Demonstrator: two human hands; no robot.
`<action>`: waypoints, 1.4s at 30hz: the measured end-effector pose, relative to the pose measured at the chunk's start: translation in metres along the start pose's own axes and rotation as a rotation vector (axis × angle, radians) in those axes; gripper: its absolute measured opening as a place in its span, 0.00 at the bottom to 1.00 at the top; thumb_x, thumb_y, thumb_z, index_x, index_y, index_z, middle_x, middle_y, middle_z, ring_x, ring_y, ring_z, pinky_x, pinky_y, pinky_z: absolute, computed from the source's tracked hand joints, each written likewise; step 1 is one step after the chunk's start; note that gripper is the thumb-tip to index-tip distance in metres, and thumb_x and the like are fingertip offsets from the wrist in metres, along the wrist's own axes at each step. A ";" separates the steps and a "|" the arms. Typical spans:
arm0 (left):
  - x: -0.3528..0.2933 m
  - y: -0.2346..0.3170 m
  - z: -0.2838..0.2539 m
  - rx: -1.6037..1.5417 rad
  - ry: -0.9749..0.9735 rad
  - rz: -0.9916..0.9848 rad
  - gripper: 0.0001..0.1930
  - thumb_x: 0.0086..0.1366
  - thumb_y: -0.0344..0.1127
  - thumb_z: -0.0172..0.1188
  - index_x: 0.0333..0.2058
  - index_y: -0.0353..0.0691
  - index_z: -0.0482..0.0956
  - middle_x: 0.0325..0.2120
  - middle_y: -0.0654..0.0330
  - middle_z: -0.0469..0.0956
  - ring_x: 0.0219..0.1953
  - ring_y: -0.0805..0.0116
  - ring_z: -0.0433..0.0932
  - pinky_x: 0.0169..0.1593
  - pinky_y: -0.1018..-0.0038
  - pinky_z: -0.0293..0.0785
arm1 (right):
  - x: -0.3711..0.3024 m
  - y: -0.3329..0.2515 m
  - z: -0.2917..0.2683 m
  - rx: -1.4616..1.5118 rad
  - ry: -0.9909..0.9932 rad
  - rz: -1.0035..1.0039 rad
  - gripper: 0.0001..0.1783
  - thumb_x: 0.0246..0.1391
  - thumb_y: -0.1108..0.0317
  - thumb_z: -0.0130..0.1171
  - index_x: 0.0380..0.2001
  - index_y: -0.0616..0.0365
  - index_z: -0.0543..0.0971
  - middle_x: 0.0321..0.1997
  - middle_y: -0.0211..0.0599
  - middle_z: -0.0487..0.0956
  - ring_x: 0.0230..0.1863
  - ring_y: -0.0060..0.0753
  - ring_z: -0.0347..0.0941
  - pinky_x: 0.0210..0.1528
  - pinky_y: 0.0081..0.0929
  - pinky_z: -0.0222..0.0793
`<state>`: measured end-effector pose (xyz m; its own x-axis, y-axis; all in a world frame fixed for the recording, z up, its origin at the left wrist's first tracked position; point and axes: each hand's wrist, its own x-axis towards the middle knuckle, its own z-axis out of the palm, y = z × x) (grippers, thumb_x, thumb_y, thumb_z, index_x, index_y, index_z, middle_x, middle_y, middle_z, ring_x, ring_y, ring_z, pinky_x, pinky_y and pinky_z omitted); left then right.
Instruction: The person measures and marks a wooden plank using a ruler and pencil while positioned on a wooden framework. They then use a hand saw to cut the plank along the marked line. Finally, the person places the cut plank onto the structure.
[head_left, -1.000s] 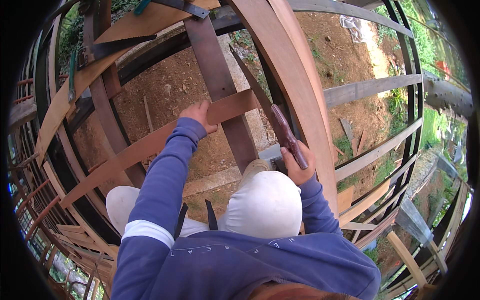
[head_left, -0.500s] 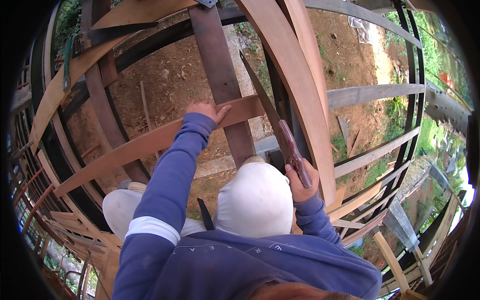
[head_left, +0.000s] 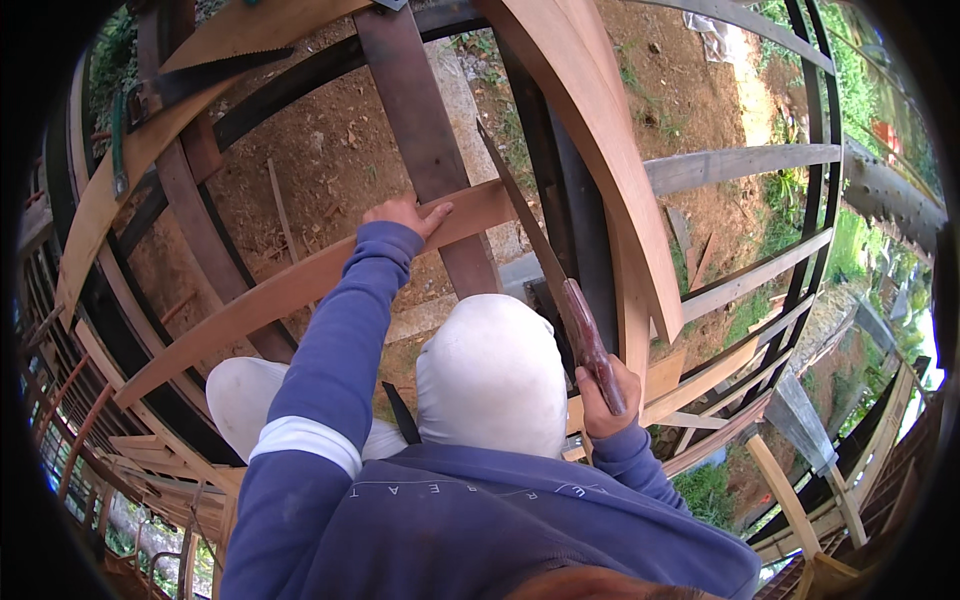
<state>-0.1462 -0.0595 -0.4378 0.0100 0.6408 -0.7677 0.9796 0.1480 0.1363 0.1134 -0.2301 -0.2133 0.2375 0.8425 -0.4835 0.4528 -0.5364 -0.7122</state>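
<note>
My left hand (head_left: pixel 405 215) is closed over a long reddish-brown plank (head_left: pixel 270 280), its thumb lying along the top near the right end. My right hand (head_left: pixel 608 395) grips the dark brown wooden handle of a handsaw (head_left: pixel 590 335). The saw's narrow dark blade (head_left: pixel 525 215) points away from me and stands edge-on across the plank's right end. Whether its teeth are in the wood cannot be made out. Under the plank runs a dark wooden beam (head_left: pixel 415 110). My knee in white cloth (head_left: pixel 490 375) rises between my two arms.
A second saw (head_left: pixel 205 78) with a dark blade lies on a curved light board (head_left: pixel 85 240) at far left. A wide curved board (head_left: pixel 590 150) stands right of the blade. Framing bars (head_left: pixel 740 165) cross the right side. Bare soil (head_left: pixel 320 150) shows below the frame.
The handsaw has slid back toward me with my right hand. The wide curved board's near end has shifted, showing pale wood beneath. My left hand keeps its place on the plank.
</note>
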 end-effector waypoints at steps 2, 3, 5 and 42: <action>-0.001 0.000 0.001 0.003 0.000 0.009 0.42 0.59 0.78 0.47 0.46 0.42 0.83 0.38 0.46 0.84 0.44 0.48 0.83 0.51 0.55 0.77 | 0.005 0.007 0.001 0.004 -0.005 -0.009 0.05 0.52 0.76 0.62 0.26 0.63 0.75 0.15 0.40 0.71 0.16 0.23 0.66 0.22 0.28 0.62; -0.001 0.000 0.000 0.005 0.002 0.012 0.41 0.59 0.77 0.47 0.46 0.42 0.83 0.38 0.46 0.84 0.44 0.48 0.83 0.51 0.55 0.76 | 0.020 0.008 0.008 0.016 -0.010 -0.021 0.05 0.52 0.76 0.61 0.25 0.63 0.75 0.15 0.40 0.71 0.16 0.23 0.66 0.22 0.28 0.62; 0.000 0.001 0.000 -0.003 0.007 0.025 0.41 0.59 0.77 0.47 0.46 0.42 0.83 0.38 0.46 0.84 0.44 0.48 0.83 0.51 0.55 0.76 | 0.052 0.004 0.027 0.069 0.006 -0.056 0.07 0.53 0.75 0.61 0.25 0.64 0.74 0.15 0.41 0.70 0.16 0.23 0.65 0.21 0.28 0.62; -0.001 0.003 -0.003 0.015 -0.018 0.038 0.42 0.60 0.78 0.45 0.46 0.42 0.81 0.40 0.48 0.84 0.46 0.50 0.82 0.52 0.57 0.76 | 0.037 -0.007 0.014 -0.001 -0.013 0.009 0.04 0.51 0.74 0.62 0.28 0.64 0.78 0.16 0.43 0.72 0.17 0.28 0.69 0.23 0.28 0.65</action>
<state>-0.1442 -0.0572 -0.4351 0.0503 0.6320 -0.7734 0.9813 0.1127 0.1559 0.1068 -0.1957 -0.2330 0.2302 0.8366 -0.4971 0.4513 -0.5443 -0.7072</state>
